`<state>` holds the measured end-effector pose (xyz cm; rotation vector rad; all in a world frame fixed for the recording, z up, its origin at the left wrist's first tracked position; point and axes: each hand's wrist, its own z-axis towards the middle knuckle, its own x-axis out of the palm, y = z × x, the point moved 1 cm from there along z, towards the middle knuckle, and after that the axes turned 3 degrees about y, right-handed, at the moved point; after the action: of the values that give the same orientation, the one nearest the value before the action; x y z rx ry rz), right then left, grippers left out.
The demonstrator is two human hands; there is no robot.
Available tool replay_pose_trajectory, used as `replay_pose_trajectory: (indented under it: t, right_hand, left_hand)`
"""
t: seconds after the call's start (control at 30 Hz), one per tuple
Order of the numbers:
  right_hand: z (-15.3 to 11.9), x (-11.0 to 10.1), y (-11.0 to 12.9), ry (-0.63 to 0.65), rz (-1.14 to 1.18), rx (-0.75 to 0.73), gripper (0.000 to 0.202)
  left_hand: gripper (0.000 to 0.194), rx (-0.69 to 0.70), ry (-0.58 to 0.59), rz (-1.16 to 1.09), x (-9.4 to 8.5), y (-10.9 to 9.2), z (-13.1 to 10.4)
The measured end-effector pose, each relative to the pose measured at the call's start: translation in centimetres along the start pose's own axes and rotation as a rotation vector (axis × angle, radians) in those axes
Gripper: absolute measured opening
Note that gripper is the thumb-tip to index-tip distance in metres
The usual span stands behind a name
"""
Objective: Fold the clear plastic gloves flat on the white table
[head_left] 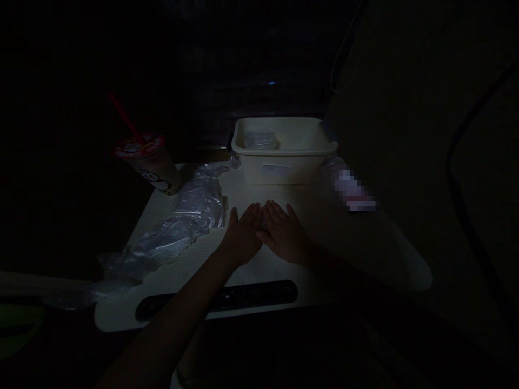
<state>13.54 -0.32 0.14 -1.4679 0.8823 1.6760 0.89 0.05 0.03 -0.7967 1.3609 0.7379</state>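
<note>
Both of my hands lie side by side, palms down, near the middle of a small white table. My left hand is flat with its thumb spread outward. My right hand is stretched out beside it, fingers pointing forward. Between the two hands a bit of clear, pale material shows, too dim to name. Just left of my left hand are crumpled clear plastic bags, seemingly around flat pieces. Beyond the fingertips stands a cream plastic basin with a plastic-wrapped packet inside.
A lidded drink cup with a red straw stands at the table's left edge. To the right of the basin lies a blurred-out item. A dark slot runs along the front edge. A black cable hangs at right. The room is very dark.
</note>
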Motion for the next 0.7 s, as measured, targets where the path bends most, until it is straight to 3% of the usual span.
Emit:
replay_pose_trajectory:
  t: [0.7]
  right_hand:
    - [0.04, 0.05, 0.03, -0.005, 0.009, 0.002, 0.061]
  left_hand:
    - [0.050, -0.006, 0.002, -0.028, 0.01, -0.06, 0.03]
